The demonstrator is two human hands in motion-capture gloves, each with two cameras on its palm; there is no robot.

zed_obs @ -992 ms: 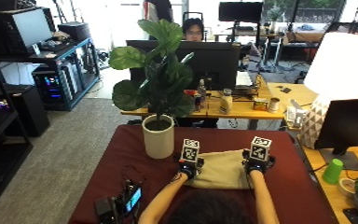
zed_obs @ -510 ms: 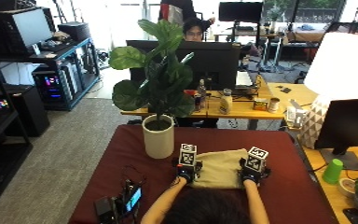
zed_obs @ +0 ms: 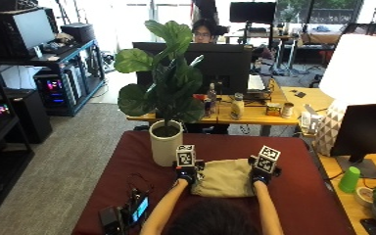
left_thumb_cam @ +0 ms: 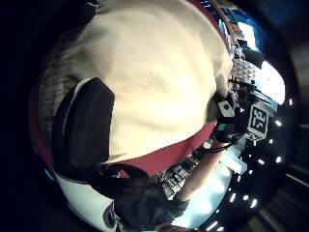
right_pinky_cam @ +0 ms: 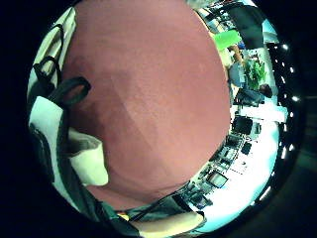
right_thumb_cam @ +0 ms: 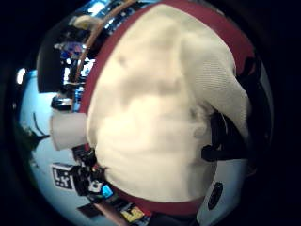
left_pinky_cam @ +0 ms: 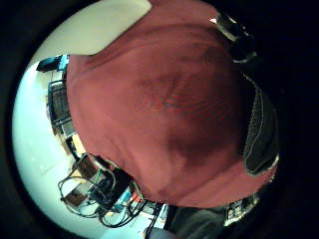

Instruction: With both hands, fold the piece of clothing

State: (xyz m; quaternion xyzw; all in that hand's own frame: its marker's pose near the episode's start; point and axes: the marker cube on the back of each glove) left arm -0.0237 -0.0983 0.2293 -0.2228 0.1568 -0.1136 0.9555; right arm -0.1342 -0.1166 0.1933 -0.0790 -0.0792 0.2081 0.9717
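Resting on a folded beige garment (zed_obs: 225, 177), left hand (zed_obs: 187, 173), right hand (zed_obs: 263, 172), finger positions hidden

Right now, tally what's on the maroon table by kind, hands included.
Gloved hands: 2, left hand and right hand, both on the cloth
Beige piece of clothing: 1
White plant pot with leafy plant: 1
Dark devices at the near left corner: cluster, count unclear, taken as 1
Total: 5
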